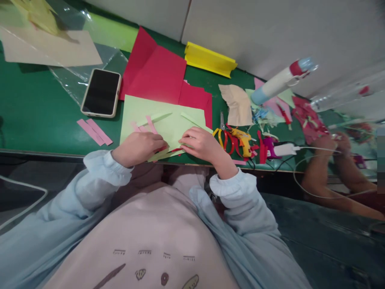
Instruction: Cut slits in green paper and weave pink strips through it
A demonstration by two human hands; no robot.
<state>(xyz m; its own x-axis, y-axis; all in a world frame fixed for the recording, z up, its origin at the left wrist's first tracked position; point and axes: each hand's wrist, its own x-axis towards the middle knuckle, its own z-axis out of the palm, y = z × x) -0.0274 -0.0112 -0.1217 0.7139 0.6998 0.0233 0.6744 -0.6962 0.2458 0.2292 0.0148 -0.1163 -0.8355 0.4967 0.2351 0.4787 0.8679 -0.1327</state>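
A light green sheet (168,105) lies near the table's front edge, with pink strips (150,125) and folded green strips on it. My left hand (140,147) is at the sheet's lower left, its fingers pressed together on a small red paper piece (162,148). Facing it, my right hand (200,143) has its fingers closed at the end of a thin red strip (174,150) beside the sheet's front edge. The fingertips partly hide both red pieces. Two more pink strips (94,131) rest on the green table left of the sheet.
A phone (101,93) and red sheets (161,74) lie behind. Scissors (221,130), a yellow glue gun (243,140), a purple glue gun (270,147) with cables, and a bottle (279,82) are on the right. Another person's hands (331,144) are at far right.
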